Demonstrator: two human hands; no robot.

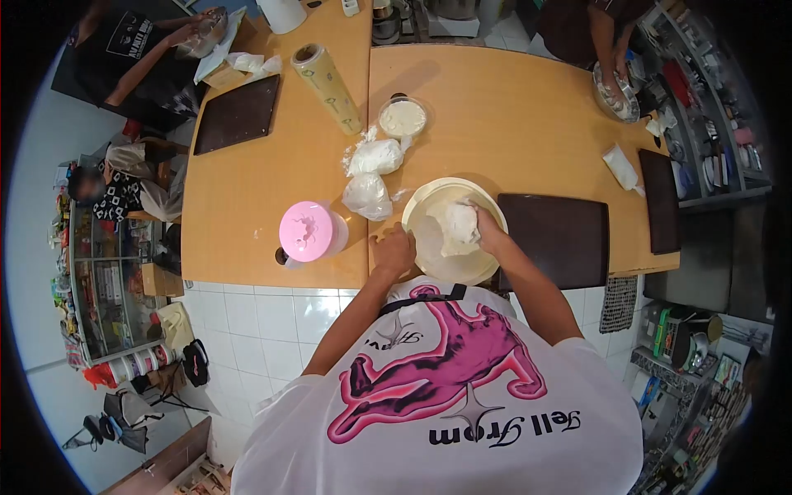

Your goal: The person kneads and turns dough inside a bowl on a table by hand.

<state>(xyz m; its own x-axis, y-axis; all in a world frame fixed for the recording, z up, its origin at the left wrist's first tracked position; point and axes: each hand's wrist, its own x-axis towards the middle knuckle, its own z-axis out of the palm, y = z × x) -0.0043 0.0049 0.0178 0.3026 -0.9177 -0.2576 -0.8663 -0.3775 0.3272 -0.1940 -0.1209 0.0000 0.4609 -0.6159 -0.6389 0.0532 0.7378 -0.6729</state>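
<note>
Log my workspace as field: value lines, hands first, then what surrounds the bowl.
left grip: beside the bowl, at its left; contact unclear
right grip: inside the bowl, at a white doughy mass; finger closure unclear
left of bowl: pink-lidded container
beyond bowl: two bags of white contents, tub of white powder, yellowish roll
right of bowl: dark tray
spill: white powder on the table, near the bags
</note>
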